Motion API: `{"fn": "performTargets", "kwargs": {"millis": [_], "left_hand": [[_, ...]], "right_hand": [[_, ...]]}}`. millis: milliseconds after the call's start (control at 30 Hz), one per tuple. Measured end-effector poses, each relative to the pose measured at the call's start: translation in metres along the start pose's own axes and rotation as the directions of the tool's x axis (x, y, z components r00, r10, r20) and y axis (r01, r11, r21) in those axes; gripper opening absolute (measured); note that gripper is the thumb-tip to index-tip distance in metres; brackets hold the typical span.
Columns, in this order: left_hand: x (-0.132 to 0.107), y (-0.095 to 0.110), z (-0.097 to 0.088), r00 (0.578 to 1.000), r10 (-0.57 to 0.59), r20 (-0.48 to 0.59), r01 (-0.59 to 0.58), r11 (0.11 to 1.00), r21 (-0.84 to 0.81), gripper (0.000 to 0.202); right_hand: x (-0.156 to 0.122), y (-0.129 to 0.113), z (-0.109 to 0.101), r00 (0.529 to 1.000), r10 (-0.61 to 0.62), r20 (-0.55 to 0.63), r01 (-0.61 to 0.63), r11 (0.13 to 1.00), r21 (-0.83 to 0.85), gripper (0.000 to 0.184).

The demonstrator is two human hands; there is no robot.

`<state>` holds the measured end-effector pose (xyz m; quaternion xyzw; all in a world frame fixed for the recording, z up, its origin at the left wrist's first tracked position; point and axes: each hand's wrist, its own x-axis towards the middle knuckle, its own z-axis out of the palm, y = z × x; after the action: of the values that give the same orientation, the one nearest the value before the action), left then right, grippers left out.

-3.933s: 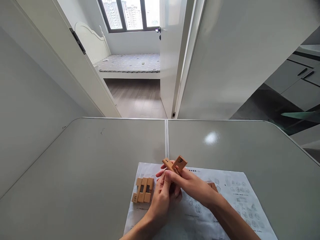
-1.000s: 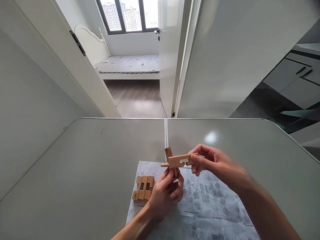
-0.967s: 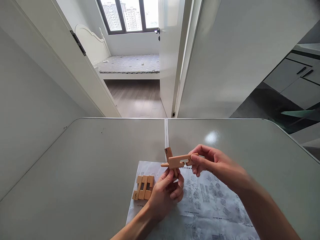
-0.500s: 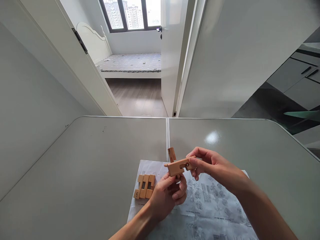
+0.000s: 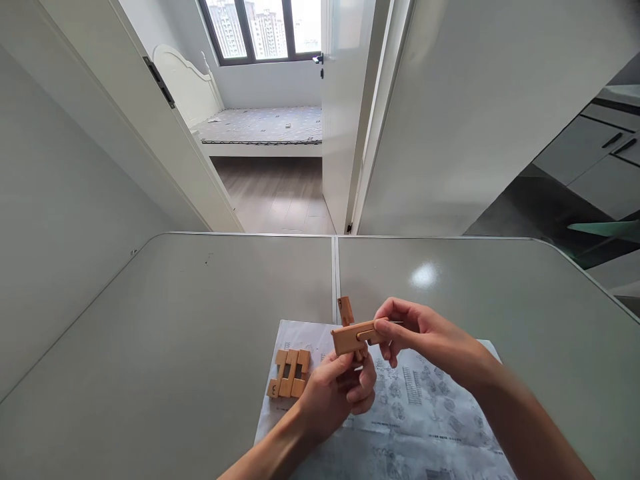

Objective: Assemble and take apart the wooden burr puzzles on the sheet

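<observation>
Between my hands is a group of interlocking wooden puzzle pieces [image 5: 347, 339], held above a printed paper sheet. My left hand [image 5: 345, 387] grips the pieces from below, fingers curled round the lower part. My right hand [image 5: 413, 333] pinches the right end of the upper notched piece between thumb and fingers. One upright wooden piece [image 5: 345, 311] sticks up at the back, with a dark mark near its top. Left of my left hand, several notched wooden pieces [image 5: 289, 373] lie side by side on the sheet. My fingers hide part of the joint.
The printed instruction sheet [image 5: 415, 413] lies on a grey table [image 5: 175, 360] with a seam [image 5: 335, 273] down its middle. Past the far edge stand an open door [image 5: 345, 113] and a bed [image 5: 260, 125]. A wall [image 5: 60, 160] borders the left side.
The two pieces have shifted closer, and the gap at the notch by my right fingers looks smaller. Both hands have moved very slightly; the pieces on the sheet stay put.
</observation>
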<state>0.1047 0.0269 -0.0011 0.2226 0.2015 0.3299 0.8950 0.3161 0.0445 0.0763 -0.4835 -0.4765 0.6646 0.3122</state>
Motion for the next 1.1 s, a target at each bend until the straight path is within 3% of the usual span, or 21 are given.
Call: {"fn": "performTargets", "kwargs": {"millis": [367,600,800,1100], "left_hand": [[-0.001,-0.002,0.002,0.990,-0.040,0.134,0.029,0.996,0.081,0.036],[-0.003,-0.003,0.007,0.988,-0.052,0.146,0.032,0.991,0.133,0.041],[-0.004,-0.004,0.005,0.972,-0.113,0.204,0.046,0.950,0.309,0.042],[-0.004,-0.009,0.005,0.968,-0.098,0.229,0.019,0.946,0.324,0.041]], "right_hand": [[0.004,0.011,-0.003,0.999,0.009,0.053,-0.008,1.000,-0.022,0.049],[0.004,0.011,-0.007,0.992,0.051,0.115,-0.051,0.999,-0.002,0.051],[0.009,0.017,-0.008,0.979,0.095,0.181,-0.097,0.995,0.000,0.053],[0.012,0.022,-0.006,0.988,0.066,0.140,-0.072,0.996,0.043,0.049]]}}
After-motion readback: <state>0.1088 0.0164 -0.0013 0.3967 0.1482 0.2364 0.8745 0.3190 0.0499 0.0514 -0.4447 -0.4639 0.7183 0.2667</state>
